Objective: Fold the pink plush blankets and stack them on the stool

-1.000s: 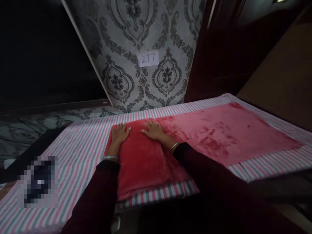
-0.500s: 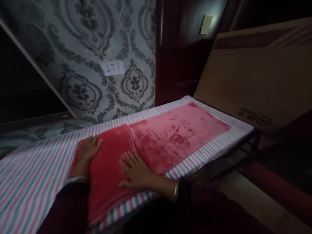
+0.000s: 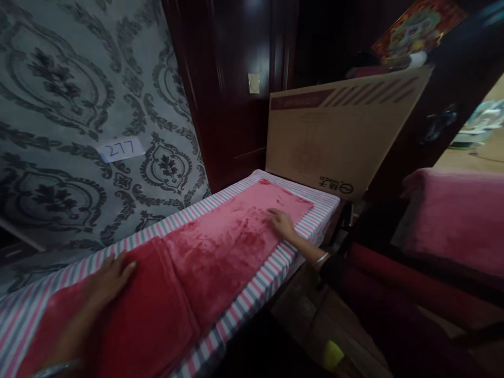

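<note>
A long plush cloth (image 3: 220, 252), pink to deep red, lies on a bed-like surface with a striped cover (image 3: 244, 310). Its left part is a darker red folded layer (image 3: 149, 294), whose edge crosses the cloth. My left hand (image 3: 108, 281) rests on this red layer, open and somewhat blurred by motion. Farther right, my right hand (image 3: 281, 223) is over the pink part near its far end, fingers stretched out and holding nothing. Whether its fingertips touch the cloth, I cannot tell.
A big cardboard box (image 3: 315, 136) stands behind the surface's far end. Patterned wallpaper with a paper marked 277 (image 3: 121, 149) borders the left side, beside a dark red door (image 3: 232, 115). On the right a pink plush cloth (image 3: 464, 220) hangs over something dark.
My right hand has lifted from the red layer and moved right to the cloth's far end. My left hand stays on the red layer. The view has swung right.
</note>
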